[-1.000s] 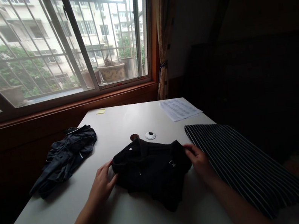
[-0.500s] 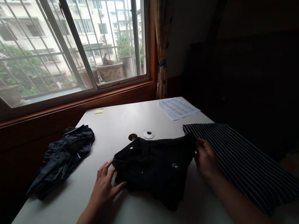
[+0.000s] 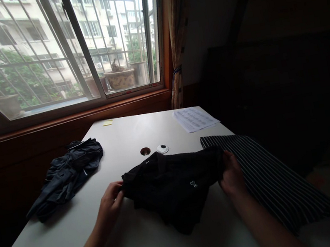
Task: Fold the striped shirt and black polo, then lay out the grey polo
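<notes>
A black shirt [image 3: 172,185] with a collar, small buttons and a little white emblem lies crumpled on the white table [image 3: 147,244] in front of me. My left hand [image 3: 110,204] pinches the shirt's left edge, fingers closed on the cloth. My right hand [image 3: 232,173] grips the shirt's right edge, fingers curled round the fabric. The shirt is stretched between both hands, its lower part bunched toward me.
A crumpled dark blue garment [image 3: 66,176] lies at the left. A folded black-and-white striped cloth [image 3: 265,178] lies at the right, over the table's edge. A printed sheet [image 3: 194,118], a yellow note [image 3: 107,123], a cable hole [image 3: 145,151] and its white cap [image 3: 163,148] sit farther back by the window.
Both hands have taken hold of the shirt's side edges and pulled them apart. The shirt is now spread wider, with its emblem showing.
</notes>
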The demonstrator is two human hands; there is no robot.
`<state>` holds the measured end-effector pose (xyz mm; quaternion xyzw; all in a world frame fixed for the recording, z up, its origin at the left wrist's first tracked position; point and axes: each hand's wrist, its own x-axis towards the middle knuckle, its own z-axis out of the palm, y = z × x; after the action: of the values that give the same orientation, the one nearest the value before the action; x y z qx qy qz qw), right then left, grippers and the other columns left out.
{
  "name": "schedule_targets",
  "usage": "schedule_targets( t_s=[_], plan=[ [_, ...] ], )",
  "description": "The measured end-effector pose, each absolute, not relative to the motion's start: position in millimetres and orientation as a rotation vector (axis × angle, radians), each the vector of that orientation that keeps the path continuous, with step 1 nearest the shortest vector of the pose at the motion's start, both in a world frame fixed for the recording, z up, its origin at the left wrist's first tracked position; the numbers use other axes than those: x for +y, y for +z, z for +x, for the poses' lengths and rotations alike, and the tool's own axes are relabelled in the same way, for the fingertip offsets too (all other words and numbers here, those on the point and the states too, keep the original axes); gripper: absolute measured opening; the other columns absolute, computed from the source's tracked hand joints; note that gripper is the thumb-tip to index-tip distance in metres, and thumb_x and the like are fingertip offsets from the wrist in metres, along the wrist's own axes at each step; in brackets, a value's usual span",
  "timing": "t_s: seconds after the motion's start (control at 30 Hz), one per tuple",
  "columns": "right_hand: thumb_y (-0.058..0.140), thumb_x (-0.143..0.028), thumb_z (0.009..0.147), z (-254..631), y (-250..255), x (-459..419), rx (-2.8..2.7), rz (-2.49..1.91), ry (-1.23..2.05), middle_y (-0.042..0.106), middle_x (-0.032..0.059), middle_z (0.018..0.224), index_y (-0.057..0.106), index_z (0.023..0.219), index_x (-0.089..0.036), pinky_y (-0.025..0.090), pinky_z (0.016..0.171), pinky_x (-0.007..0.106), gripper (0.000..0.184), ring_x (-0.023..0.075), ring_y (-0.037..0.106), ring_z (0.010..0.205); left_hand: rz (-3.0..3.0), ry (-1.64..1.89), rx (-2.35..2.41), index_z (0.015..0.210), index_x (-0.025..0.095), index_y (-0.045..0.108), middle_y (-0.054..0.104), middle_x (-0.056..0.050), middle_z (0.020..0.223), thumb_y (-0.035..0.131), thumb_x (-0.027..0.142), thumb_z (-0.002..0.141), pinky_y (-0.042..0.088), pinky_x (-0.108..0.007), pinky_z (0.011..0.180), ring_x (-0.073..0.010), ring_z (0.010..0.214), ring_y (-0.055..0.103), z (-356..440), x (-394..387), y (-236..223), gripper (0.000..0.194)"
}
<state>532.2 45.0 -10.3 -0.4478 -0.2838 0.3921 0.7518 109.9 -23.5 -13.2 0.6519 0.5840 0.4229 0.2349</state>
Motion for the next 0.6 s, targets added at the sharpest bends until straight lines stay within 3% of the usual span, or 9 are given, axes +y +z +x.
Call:
schedule_targets(
  t_s=[0.13,0.3,0.6],
  plan=[
    [0.078,-0.047,0.075,539,-7,46,-0.583,-0.976,0.791,0.065,-0.006,0.087,0.062,0.106,-0.024,0.049,0.071,0.027,0.042,0.014,0.062,0.077,1.417,1.489,1.641,0.096,0.021,0.058,0.061,0.001,0.08,0.058,0.05,0.092,0.05,-0.03,0.069,-0.018,0.074,0.06,95,-26,-3,0.029],
    [0.08,-0.044,0.074,543,3,41,-0.561,-0.929,0.75,0.064,-0.0068,0.088,0.065,0.105,-0.025,0.047,0.067,0.023,0.04,0.0116,0.06,0.075,1.077,1.79,1.592,0.101,0.023,0.057,0.059,0.004,0.076,0.072,0.056,0.081,0.043,-0.022,0.055,-0.0128,0.062,0.054,78,-31,20,0.042],
    [0.08,-0.039,0.07,546,0,45,-0.586,-1.04,0.82,0.067,-0.0045,0.084,0.064,0.1,-0.023,0.049,0.061,0.02,0.037,0.0115,0.062,0.072,0.865,1.417,1.363,0.097,0.02,0.059,0.063,0.004,0.065,0.086,0.053,0.065,0.04,-0.019,0.045,-0.0118,0.05,0.056,77,-25,25,0.053]
  ],
)
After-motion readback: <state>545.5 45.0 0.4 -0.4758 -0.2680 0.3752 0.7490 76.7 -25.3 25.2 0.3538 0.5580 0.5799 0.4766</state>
